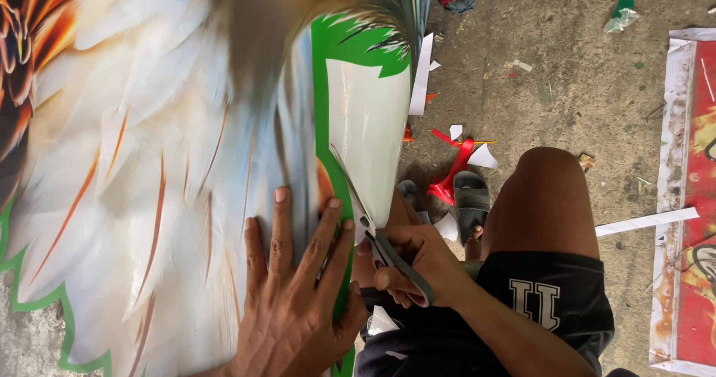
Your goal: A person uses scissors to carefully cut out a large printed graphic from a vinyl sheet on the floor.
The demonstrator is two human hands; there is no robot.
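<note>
On the printed banner (pixel 149 168), left hand (pixel 291 302) lies flat, fingers spread; right hand (pixel 418 265) grips grey scissors (pixel 377 235), fingers curled through the handles, blades along the green border (pixel 322 123).

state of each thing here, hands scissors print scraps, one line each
left hand: flat, fingers spread, pressing on the print
right hand: closed around the scissors' handles
scissors: blades apart, cutting along the green border
printed sheet: glossy, partly cut, strip curling up at the edge
paper scraps: loose on the concrete floor
sandals: on the floor by the knee
</note>
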